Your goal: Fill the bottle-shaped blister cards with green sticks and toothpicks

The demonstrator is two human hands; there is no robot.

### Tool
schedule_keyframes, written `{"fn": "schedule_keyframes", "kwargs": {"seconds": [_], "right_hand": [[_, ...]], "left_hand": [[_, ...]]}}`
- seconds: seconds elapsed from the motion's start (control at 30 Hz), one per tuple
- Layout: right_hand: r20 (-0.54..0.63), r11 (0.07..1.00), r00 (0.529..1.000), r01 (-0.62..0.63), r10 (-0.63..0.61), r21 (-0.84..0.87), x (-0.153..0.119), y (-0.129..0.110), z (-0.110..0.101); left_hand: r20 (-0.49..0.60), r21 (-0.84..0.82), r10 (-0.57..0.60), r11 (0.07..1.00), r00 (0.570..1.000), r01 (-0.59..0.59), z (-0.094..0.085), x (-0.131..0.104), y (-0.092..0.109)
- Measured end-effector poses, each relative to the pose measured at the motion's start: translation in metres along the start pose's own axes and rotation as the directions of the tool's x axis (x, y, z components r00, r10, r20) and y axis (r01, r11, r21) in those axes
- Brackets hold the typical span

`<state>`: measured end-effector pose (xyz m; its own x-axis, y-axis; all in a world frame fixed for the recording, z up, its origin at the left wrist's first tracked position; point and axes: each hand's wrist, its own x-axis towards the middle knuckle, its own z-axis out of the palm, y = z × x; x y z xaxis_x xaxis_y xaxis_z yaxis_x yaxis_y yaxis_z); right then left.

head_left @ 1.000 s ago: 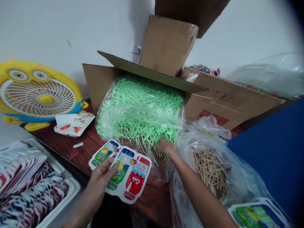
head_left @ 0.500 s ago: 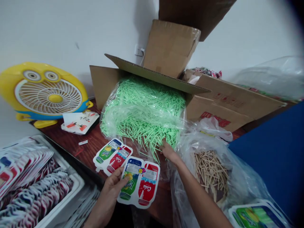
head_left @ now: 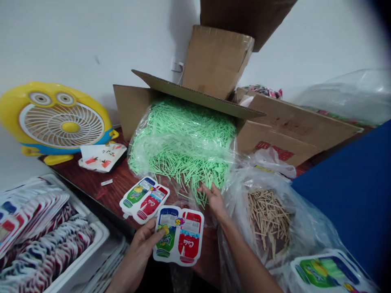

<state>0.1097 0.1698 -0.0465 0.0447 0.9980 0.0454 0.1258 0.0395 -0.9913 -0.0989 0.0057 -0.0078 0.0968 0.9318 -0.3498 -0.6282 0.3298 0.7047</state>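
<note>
A flat double-bottle pack [head_left: 178, 236] with green Sprite and red Cola prints is pinched by its left edge in my left hand [head_left: 143, 240]. Just behind it, a similar pack [head_left: 144, 199] lies on the dark red table [head_left: 122, 183]. My right hand [head_left: 214, 199] is at the front edge of a heap of thin green sticks [head_left: 189, 150], fingers bent among the loose ends; what they grip, if anything, is too small to tell. The heap spills from a clear plastic bag inside an open cardboard box [head_left: 131, 108].
Brown sticks [head_left: 269, 219] lie in a clear bag at the right, with another pack [head_left: 330, 270] beside them. A white bin [head_left: 91, 244] of stacked packs stands at the left. A yellow fan [head_left: 70, 122] and cardboard boxes [head_left: 216, 61] stand behind.
My right hand has shifted slightly, its fingers drawn more into view at the edge of the green sticks. The pack in my left hand has turned a little more upright.
</note>
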Motion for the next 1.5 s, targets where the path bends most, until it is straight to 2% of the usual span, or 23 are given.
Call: {"fn": "schedule_keyframes", "kwargs": {"seconds": [0.27,0.47,0.67,0.87,1.0,1.13,1.27,1.4,1.5], "right_hand": [[-0.005,1.000,1.000,0.005,-0.005,0.020,-0.012,0.017,0.003],[-0.005,0.998,0.999,0.055,-0.054,0.041,-0.019,0.015,0.001],[0.022,0.997,0.998,0.060,-0.061,0.046,-0.025,0.018,0.002],[-0.011,0.994,0.996,0.087,-0.087,0.070,-0.026,0.012,0.002],[-0.017,0.992,0.998,0.060,-0.058,0.116,-0.030,0.012,0.002],[-0.041,0.974,0.999,0.019,-0.010,0.225,-0.029,0.010,0.001],[-0.077,0.910,0.996,-0.016,0.052,0.414,-0.023,-0.006,-0.002],[-0.030,0.810,0.995,-0.060,0.095,0.583,-0.025,-0.030,-0.003],[0.025,0.737,0.993,-0.102,0.114,0.668,-0.039,-0.047,0.000]], "left_hand": [[-0.033,0.036,0.011,0.999,0.999,-0.010,0.001,-0.005,-0.002],[-0.030,-0.010,-0.053,0.999,0.998,0.053,0.003,-0.004,-0.004],[-0.014,-0.032,-0.058,0.998,0.998,0.057,0.003,-0.002,-0.008],[-0.038,-0.023,-0.063,0.998,0.997,0.062,0.004,-0.007,-0.008],[-0.039,-0.025,-0.070,0.997,0.997,0.069,0.005,-0.007,-0.008],[-0.043,0.027,-0.054,0.998,0.998,0.055,0.001,-0.005,-0.010],[-0.059,0.120,-0.009,0.993,0.998,0.016,-0.002,-0.003,-0.011],[-0.102,0.239,-0.024,0.970,0.994,0.048,0.004,0.000,-0.011],[-0.100,0.342,-0.001,0.939,0.995,0.035,0.013,0.002,-0.011]]}}
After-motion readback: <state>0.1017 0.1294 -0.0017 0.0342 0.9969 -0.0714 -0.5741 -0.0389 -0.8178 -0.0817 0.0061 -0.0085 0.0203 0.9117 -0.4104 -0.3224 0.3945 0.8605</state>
